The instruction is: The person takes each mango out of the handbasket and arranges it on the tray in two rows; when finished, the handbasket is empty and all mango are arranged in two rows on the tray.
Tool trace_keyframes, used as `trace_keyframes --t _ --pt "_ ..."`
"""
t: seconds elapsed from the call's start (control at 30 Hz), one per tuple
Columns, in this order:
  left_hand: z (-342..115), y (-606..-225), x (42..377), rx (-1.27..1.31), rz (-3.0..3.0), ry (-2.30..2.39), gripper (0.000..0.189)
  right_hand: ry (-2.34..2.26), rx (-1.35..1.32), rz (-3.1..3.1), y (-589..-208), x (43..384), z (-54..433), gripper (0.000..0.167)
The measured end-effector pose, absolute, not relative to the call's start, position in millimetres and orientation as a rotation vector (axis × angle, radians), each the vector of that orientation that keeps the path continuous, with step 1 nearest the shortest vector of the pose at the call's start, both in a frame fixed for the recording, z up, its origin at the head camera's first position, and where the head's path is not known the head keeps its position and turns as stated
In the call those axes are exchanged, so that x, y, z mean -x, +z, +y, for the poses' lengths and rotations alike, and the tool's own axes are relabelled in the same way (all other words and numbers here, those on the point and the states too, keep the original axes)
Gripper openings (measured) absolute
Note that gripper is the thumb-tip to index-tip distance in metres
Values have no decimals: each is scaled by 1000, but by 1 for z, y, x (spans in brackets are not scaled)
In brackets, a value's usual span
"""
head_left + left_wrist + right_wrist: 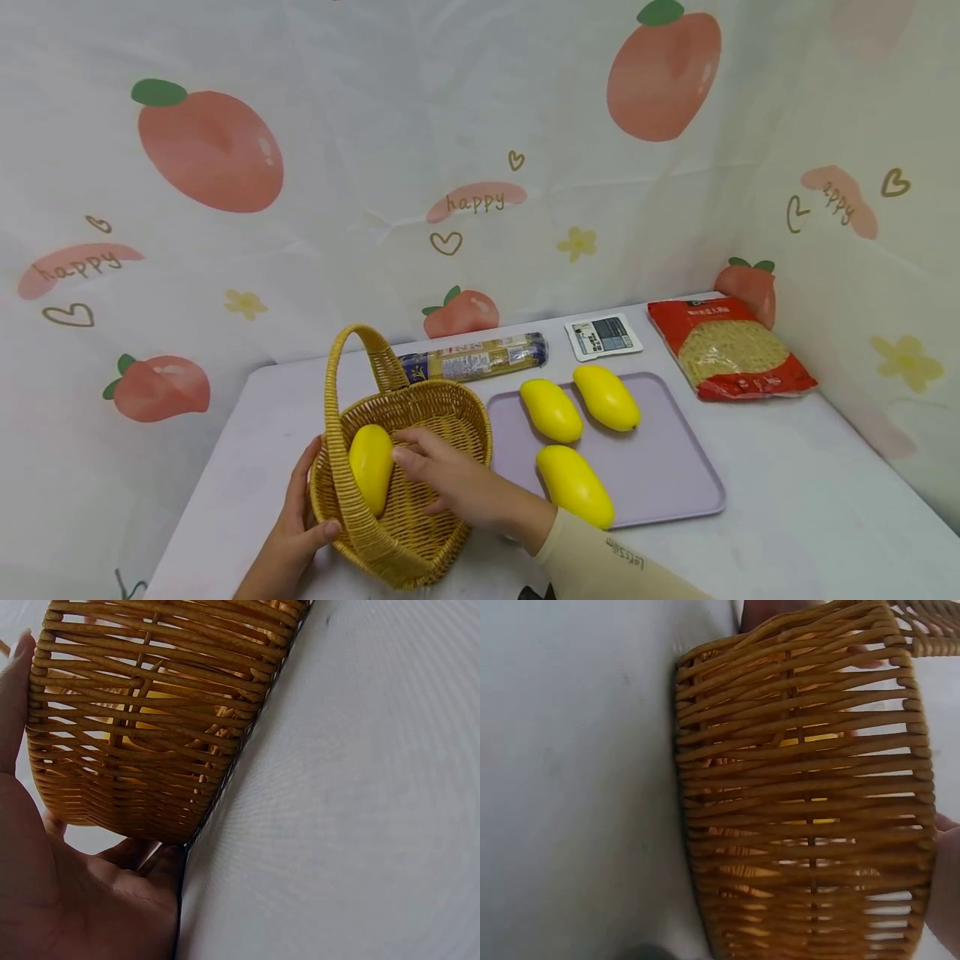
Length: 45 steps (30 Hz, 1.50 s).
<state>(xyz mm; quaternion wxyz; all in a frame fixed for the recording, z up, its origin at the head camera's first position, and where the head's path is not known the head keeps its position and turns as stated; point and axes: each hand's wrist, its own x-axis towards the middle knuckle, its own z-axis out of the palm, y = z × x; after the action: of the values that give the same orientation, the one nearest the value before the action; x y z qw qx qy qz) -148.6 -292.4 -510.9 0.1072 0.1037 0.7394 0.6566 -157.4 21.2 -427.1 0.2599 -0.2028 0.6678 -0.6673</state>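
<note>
A wicker basket (480,417) with a tall arched handle stands at the front left of the table, and one yellow mango (371,468) lies inside it under the handle. My left hand (296,525) holds the basket's left side, thumb near the rim; in the left wrist view this hand (90,900) is against the woven wall. My right hand (457,479) reaches into the basket just right of the mango, its fingers loosely extended and gripping nothing. The right wrist view shows mostly the basket's outer wall (802,765), which hides most of the right hand.
A lilac tray (660,475) to the right carries three mangoes (576,485). Behind stand a long pack of spaghetti (480,360) and a small white packet (603,336). A red bag of pasta (731,348) lies at the back right, near the printed cloth wall.
</note>
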Motion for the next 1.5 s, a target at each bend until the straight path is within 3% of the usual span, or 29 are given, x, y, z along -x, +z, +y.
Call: trace_keyframes --t 0.53,0.77,1.13,1.5 --pt "-295 -514 149 -346 2129 1944 102 -1772 413 1844 -437 169 -23 78" --pt "-293 -513 149 -327 2119 1942 102 -1807 280 1832 -443 175 -36 76" --pt "-295 -513 148 -350 2143 1937 104 -1780 160 1705 -439 189 -45 91" --pt "-294 -510 147 -363 2131 1943 104 -1677 264 1710 -448 196 -49 63"
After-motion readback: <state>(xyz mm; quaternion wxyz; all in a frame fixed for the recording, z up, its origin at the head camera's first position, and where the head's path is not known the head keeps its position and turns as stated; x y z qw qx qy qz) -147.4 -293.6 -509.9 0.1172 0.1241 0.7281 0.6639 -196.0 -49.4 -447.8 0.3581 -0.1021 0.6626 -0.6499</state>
